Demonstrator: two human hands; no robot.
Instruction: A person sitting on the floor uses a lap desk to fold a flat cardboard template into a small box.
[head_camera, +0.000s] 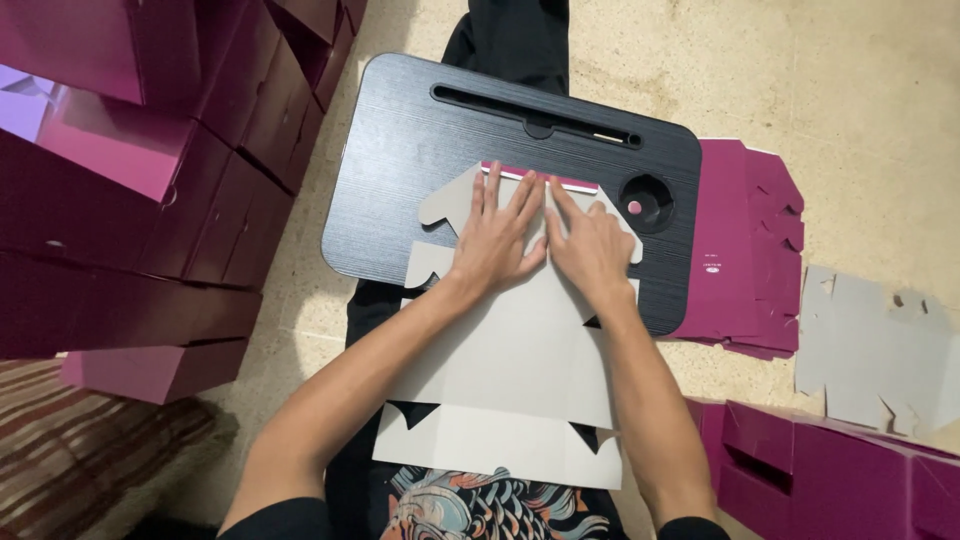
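While both hands, left hand (495, 240) & right hand (592, 245), press flat grey cardboard blank (520, 370) on black lap tray (400, 170).

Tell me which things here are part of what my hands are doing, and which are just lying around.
In use: left hand, right hand, flat grey box blank, black lap desk.

Lying about: assembled magenta boxes, stack of flat magenta blanks, loose grey blank, striped cloth.

It looks like a room at home used for hand-folding boxes: the person sits on a speckled stone floor (880, 120) with a black lap desk (400, 170) over their legs, a striped cushion (90, 440) beside them and magenta boxes (140, 200) stacked around.
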